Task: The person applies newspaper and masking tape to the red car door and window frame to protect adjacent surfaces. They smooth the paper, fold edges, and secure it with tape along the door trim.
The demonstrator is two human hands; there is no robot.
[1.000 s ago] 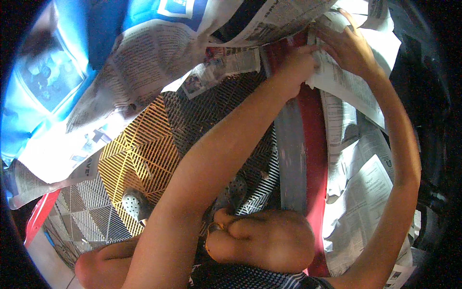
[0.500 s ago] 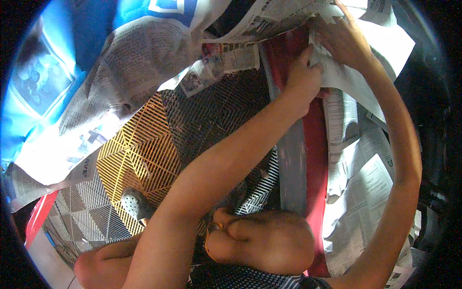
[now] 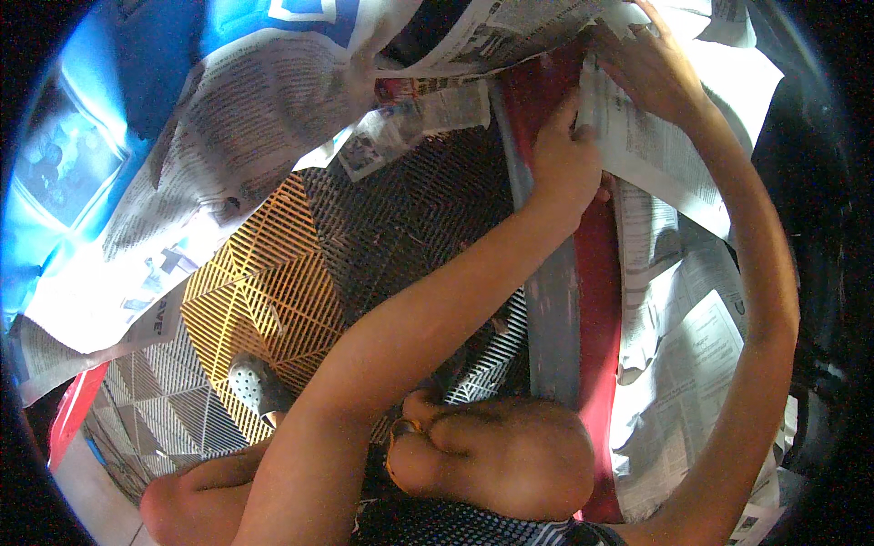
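Observation:
At the upper right, my left hand (image 3: 566, 162) is closed at the edge of a newspaper sheet (image 3: 642, 136), its thumb pointing up along the edge. Some of its fingertips show below, beside the red painted panel (image 3: 598, 346); the rest are hidden. My right hand (image 3: 651, 73) lies over the upper part of the sheet with its fingers spread, near a ragged paper edge. The sheet hangs over the panel's right side. A grey strip (image 3: 553, 328) runs along the panel's left side.
More newspaper (image 3: 674, 391) covers the area right of the panel. On the left, newspaper (image 3: 264, 109) hangs with blue sheeting (image 3: 173, 64) above it. Below are yellow grid tiles (image 3: 264, 273) and dark grid tiles (image 3: 391, 218). A dark clog (image 3: 259, 387) and my bent knees are close by.
My left hand has shifted slightly left and down along the sheet's edge. The sheet's lower part has turned and lies flatter, showing more print. My right hand has barely moved.

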